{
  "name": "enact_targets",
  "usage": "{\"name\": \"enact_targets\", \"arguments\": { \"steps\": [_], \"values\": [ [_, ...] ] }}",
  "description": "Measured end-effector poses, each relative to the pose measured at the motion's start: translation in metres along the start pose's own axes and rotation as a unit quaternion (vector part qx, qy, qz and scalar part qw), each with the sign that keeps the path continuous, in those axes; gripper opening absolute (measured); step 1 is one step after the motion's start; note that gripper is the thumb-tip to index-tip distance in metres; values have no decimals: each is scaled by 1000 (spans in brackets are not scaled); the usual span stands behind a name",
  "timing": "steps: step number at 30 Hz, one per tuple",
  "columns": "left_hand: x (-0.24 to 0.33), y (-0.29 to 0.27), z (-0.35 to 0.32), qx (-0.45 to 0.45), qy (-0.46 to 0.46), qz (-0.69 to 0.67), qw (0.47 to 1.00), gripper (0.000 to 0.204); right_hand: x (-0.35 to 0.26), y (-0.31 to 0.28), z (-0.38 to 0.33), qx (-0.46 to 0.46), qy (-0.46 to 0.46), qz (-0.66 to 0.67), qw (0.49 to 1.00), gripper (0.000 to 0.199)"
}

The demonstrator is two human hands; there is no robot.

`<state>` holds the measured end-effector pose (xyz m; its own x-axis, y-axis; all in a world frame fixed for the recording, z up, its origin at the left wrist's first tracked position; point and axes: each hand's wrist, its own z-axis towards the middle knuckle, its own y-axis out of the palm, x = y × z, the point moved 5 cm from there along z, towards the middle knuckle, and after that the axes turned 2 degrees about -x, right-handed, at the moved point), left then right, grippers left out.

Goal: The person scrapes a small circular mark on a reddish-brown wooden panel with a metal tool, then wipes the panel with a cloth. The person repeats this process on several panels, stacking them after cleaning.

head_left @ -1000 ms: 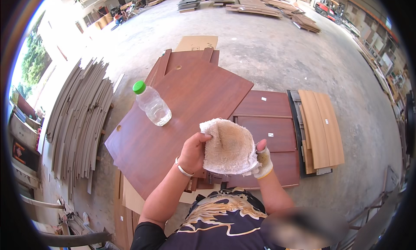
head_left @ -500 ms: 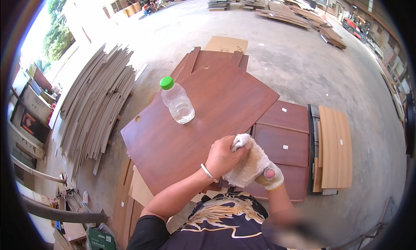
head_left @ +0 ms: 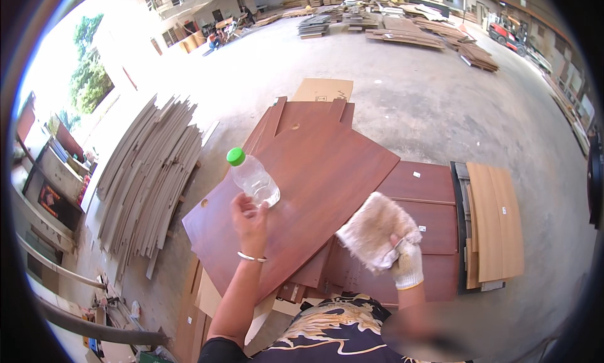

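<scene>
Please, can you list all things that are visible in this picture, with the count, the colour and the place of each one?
plastic bottle: one, clear with green cap, on the big board, touched by the left hand
cloth: one, beige, fluffy, held above the boards
big board: one, reddish brown, tilted on top of the pile in the middle
lower boards: several, reddish brown, under and right of the big board
light boards: a few, pale wood colour, on the floor at the right
grey strips: many, grey, stacked at the left
cardboard sheet: one, tan, behind the pile
far stacks: several, mixed colours, at the far end of the concrete floor
bracelet: one, silver, left wrist
left hand: bare
right hand: white glove, shut on the cloth
</scene>
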<state>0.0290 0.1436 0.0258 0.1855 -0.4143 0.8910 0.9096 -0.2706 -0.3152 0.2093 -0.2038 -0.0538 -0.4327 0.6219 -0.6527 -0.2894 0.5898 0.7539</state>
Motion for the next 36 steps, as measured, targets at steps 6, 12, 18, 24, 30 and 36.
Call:
{"name": "enact_targets", "arguments": {
  "steps": [6,12,18,24,30,36],
  "values": [
    [-22,13,81,-180,126,-142,965,107,-8,-31,22,-96,107,205,968,51],
    [23,50,103,-222,107,22,969,61,24,-11,61,-94,96,284,950,66],
    [110,110,57,-285,374,328,820,42,33,29,74,-159,88,249,951,57],
    [164,123,44,-234,552,450,661,23,50,53,80,-206,93,227,947,58],
    [158,97,29,-260,547,487,630,16,45,72,86,-206,92,203,953,68],
    [145,63,52,-209,501,508,669,14,59,105,67,-238,81,156,955,71]
  ]
}}
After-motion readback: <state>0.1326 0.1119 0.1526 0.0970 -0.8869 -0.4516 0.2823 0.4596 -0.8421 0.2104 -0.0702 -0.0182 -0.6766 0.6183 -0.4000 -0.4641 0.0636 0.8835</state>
